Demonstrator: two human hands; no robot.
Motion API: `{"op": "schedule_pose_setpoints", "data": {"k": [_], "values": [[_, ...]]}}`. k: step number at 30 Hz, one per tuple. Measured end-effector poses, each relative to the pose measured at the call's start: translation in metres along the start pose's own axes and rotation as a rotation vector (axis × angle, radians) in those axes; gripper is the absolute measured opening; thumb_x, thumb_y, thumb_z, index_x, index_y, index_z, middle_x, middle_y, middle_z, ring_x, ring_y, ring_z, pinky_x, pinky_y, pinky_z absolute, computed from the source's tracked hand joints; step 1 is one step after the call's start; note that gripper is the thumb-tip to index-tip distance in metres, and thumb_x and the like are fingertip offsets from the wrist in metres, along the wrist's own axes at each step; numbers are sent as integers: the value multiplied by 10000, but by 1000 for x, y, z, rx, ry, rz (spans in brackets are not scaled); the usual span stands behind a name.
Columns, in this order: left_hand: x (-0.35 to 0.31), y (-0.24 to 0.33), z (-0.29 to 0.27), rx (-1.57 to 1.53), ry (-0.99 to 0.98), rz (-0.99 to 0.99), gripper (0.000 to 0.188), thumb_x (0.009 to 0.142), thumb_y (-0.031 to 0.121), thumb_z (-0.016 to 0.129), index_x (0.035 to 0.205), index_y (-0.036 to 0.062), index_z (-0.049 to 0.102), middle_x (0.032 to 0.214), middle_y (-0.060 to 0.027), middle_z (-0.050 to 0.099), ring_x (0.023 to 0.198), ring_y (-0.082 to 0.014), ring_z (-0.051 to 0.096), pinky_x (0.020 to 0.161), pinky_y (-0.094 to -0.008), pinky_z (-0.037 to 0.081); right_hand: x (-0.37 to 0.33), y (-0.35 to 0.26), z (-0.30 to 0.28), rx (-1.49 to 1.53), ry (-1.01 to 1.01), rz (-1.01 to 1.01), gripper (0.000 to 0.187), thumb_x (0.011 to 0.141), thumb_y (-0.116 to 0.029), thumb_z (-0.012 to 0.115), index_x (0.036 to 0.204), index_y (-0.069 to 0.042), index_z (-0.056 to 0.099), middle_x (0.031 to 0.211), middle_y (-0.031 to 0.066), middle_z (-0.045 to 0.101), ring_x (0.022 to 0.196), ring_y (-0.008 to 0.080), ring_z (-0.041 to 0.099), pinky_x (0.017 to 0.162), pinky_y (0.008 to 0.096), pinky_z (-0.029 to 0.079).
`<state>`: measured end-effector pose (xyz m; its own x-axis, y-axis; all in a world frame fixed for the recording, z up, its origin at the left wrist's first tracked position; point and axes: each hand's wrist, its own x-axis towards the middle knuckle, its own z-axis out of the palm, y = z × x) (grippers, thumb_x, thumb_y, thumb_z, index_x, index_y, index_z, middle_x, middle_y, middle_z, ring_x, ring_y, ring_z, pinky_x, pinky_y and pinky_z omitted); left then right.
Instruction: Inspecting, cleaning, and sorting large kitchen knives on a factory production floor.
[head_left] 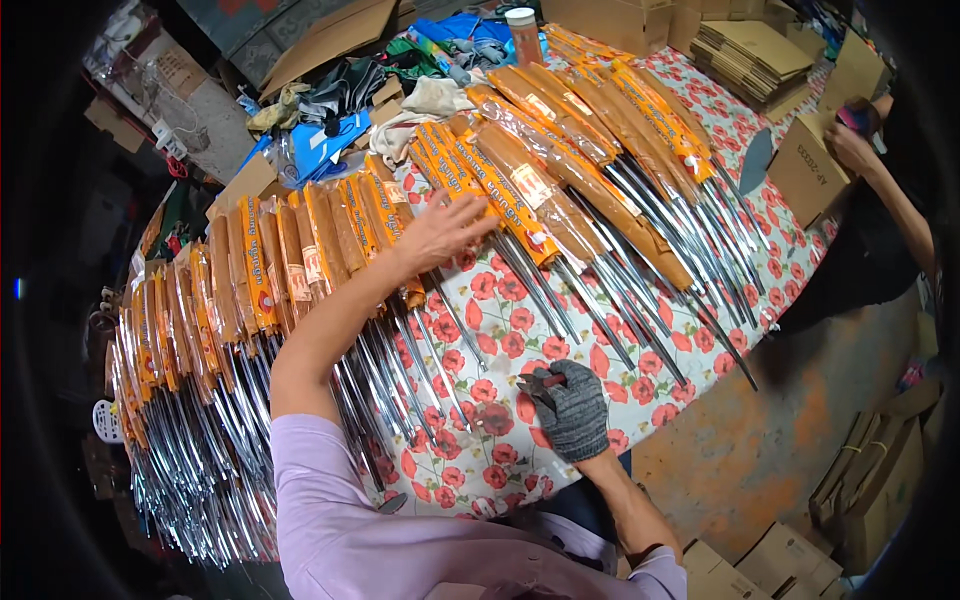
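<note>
My bare left hand (450,235) reaches across the table with its fingers spread. It rests against the edge of an orange-labelled package (455,172), and I see nothing gripped in it. My right hand (577,408) wears a grey knit glove and is closed around a pair of pliers (532,388) with dark jaws and a bit of red handle, low over the near part of the table. Several similar packages (545,185), brown and orange in clear plastic, lie in front of my hands. Thin silvery metal rods (640,290) stick out of their near ends.
A dense row of such packages (230,270) fills the table's left side. The tablecloth (480,350) has red flowers. Cloths and bags (340,130) are heaped behind, near a lidded jar (523,38). Cardboard boxes (805,170) stand right, beside another person's hand (852,148).
</note>
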<state>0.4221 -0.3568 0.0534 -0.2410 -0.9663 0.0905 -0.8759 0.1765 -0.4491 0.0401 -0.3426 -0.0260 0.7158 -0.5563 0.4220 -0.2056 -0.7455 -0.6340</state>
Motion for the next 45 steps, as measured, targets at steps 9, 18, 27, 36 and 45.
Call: {"op": "schedule_pose_setpoints", "data": {"k": [9,18,27,36,45], "values": [[58,30,31,44,-1,192,190,911,204,553,1097,177,534,1032,-24,576,1077,-197,553,936,-421,410,-1,-1,2,34,54,42,269,835,-227,757,1037,-52,727,1137,148,636,1016,341,614,865,441,493],[65,131,-14,-28,30,254,115,902,226,547,1009,184,559,870,0,567,860,-204,560,747,-426,428,-86,-19,-59,313,350,397,300,896,-112,701,1166,-25,604,1105,158,662,1008,275,666,870,380,532],[61,274,-108,-137,-3,379,254,879,178,567,1129,133,547,950,-28,568,954,-216,561,768,-428,417,-223,1,-111,141,507,711,295,943,-112,652,1208,-12,569,1108,128,677,993,235,672,879,376,531],[61,325,-151,-249,281,420,375,875,148,588,1249,121,565,992,-46,582,1027,-221,588,861,-437,454,-254,3,-101,45,495,662,303,970,-120,634,1228,3,532,1137,138,694,976,244,678,865,347,535],[72,327,-142,-582,139,450,388,908,126,613,1296,151,614,888,-62,535,864,-247,600,736,-395,488,-257,-12,-104,249,536,702,315,976,-120,637,1225,15,501,1144,140,702,948,200,678,849,319,536]]}}
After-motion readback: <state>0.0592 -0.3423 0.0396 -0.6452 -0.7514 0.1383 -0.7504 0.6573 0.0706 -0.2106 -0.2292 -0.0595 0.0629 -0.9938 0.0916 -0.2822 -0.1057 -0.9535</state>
